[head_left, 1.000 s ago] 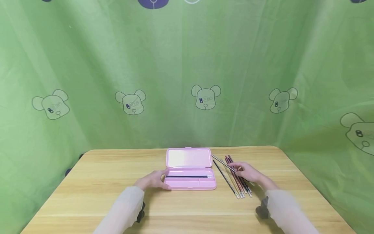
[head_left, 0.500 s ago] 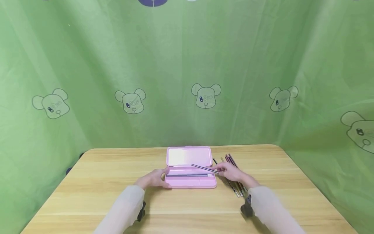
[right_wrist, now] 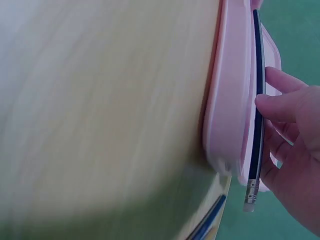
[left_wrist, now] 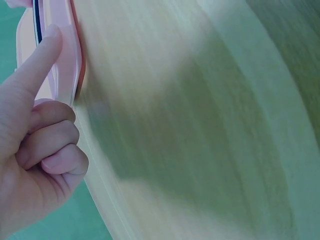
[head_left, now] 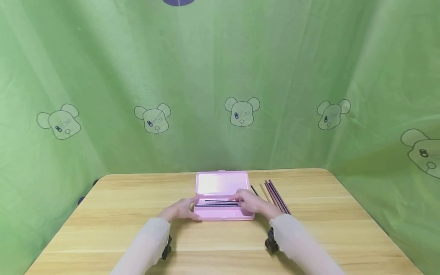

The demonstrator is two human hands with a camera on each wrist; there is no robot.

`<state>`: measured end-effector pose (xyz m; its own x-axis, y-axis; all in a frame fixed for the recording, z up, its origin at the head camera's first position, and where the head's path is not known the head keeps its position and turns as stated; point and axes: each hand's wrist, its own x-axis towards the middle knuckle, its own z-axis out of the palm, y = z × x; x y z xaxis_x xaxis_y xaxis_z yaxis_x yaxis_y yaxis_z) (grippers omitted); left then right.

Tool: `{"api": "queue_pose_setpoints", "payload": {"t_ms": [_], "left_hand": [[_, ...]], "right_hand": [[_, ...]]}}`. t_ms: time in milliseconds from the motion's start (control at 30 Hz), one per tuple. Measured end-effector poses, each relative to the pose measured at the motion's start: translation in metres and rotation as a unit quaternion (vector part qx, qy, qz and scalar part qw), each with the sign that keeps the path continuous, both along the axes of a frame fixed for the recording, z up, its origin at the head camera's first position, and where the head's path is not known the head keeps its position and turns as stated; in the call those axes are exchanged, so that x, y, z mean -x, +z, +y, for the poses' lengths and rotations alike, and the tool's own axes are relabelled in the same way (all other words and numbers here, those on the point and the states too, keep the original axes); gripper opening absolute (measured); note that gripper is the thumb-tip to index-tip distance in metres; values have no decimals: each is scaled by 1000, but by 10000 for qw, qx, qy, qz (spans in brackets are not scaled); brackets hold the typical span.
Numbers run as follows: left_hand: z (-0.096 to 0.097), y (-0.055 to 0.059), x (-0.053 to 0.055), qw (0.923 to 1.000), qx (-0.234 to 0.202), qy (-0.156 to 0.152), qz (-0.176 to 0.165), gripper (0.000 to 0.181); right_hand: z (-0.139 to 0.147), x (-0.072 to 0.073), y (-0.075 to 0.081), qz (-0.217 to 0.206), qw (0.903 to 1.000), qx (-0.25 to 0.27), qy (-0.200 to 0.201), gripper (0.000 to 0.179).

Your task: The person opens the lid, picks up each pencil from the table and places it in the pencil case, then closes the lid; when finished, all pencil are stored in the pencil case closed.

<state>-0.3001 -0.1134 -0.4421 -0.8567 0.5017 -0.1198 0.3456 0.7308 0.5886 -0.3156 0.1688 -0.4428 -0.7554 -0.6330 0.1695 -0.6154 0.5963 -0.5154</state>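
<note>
A pink pencil case (head_left: 221, 219) lies with its lid (head_left: 222, 182) up. At its left end my left hand (head_left: 179, 210) grips the case, thumb at the near corner; in the left wrist view the thumb (left_wrist: 42, 57) lies along the pink edge and other fingers curl. My right hand (head_left: 251, 201) is over the right part of the case and pinches a dark pencil (right_wrist: 258, 145) with a metal ferrule and white eraser. Below that pencil, more dark striped pencil (head_left: 213, 205) lies lengthwise in the tray. The right fingers hide the tray's right part.
Right of the case, several pencils (head_left: 276, 196) in dark red, black and tan lie on the wooden table (head_left: 220, 252), partly hidden by the right forearm. A green curtain (head_left: 199, 76) with bear drawings hangs behind the table.
My right hand has carried a pencil from the loose pile leftward to over the case, and the pencil now lies nearly level with the tray. The left hand stays at the case's left end.
</note>
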Motion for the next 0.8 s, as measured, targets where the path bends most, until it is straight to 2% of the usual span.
{"api": "queue_pose_setpoints", "payload": {"t_ms": [233, 433, 800], "left_hand": [[-1, -1, 3, 10000, 63, -28, 29, 90], [0, 0, 4, 10000, 48, 27, -72, 92], [1, 3, 0, 9999, 98, 2, -52, 90]], "right_hand": [[-19, 8, -3, 282, 9994, -192, -56, 37], [-30, 8, -5, 475, 9984, -274, -102, 34], [-40, 9, -11, 197, 9941, -912, -553, 37]]}}
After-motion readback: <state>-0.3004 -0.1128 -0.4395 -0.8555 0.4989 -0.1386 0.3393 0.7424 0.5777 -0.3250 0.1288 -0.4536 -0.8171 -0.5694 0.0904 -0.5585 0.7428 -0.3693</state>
